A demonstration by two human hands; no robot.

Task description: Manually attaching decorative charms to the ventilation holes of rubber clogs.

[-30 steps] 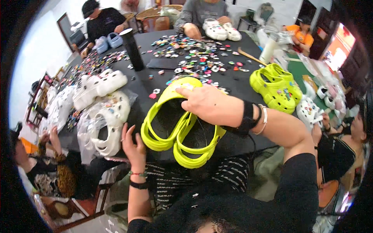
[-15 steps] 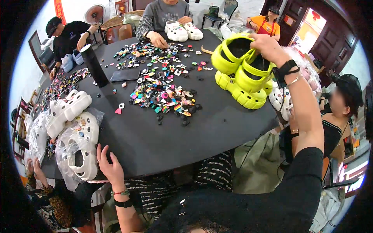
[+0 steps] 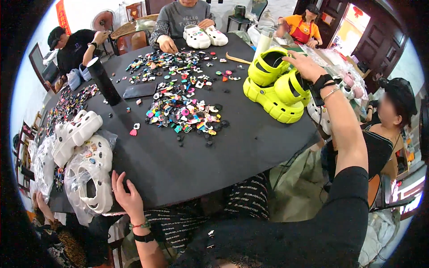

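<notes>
A stack of lime-green clogs stands at the table's right edge: an upper pair (image 3: 264, 75) rests on a lower pair (image 3: 276, 107). My right hand (image 3: 307, 68) is just above the upper pair, its fingers stretched out over the heel openings; whether the fingertips still touch is unclear. At the near left edge, my left hand (image 3: 128, 196) is empty, with fingers apart, beside a white clog (image 3: 96, 192) partly in clear plastic. Another white clog (image 3: 78, 136) lies on that pile, and colourful shoe charms dot the one below.
Loose shoe charms (image 3: 185, 111) spread over the dark table (image 3: 192, 165). A black cylinder (image 3: 103, 82) stands left of a dark flat phone-like slab (image 3: 140, 90). Across the table, a person sits behind white clogs (image 3: 196, 38). Other people sit left and right; a pale cylinder (image 3: 263, 42) stands behind the green stack.
The upper green clogs have come down and settled apart on the lower pair. My right hand's grip on them has loosened. My left hand stays nearly in place.
</notes>
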